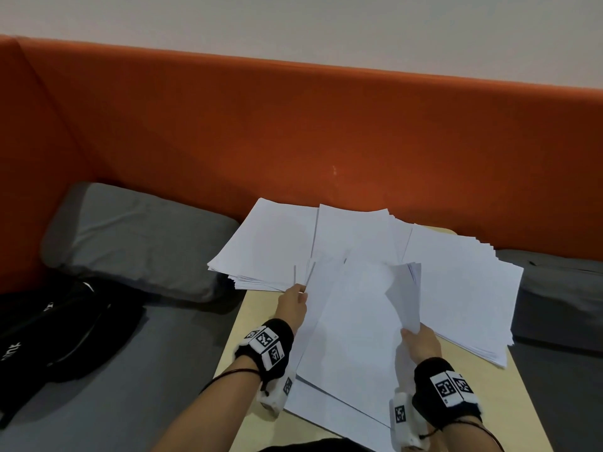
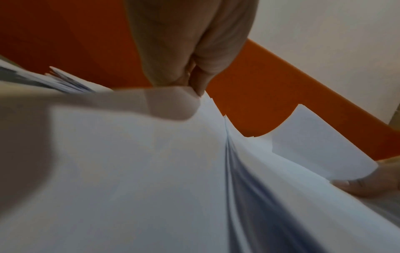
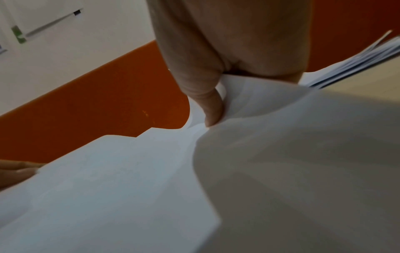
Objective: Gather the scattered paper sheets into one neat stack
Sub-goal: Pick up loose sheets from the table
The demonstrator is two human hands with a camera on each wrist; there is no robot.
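Between the two hands, on a pale wooden table (image 1: 483, 402), lies a loose bundle of white sheets (image 1: 352, 327), its long axis running away from the person and slightly rightward. Three more fanned piles lie beyond the fingers: one ahead of the left hand (image 1: 267, 243), one in the middle (image 1: 355, 233), one ahead of the right hand (image 1: 463, 288); single sheets cannot be counted. The left hand (image 1: 292, 305), arm stretched forward, pinches the bundle's far left edge between thumb and fingers. The right hand (image 1: 421, 344) grips a curled-up sheet corner (image 1: 406, 298) at the bundle's right side, thumb pressed on top. Left of the left arm lie one grey pillow (image 1: 137, 236) and one black bag (image 1: 58, 334)
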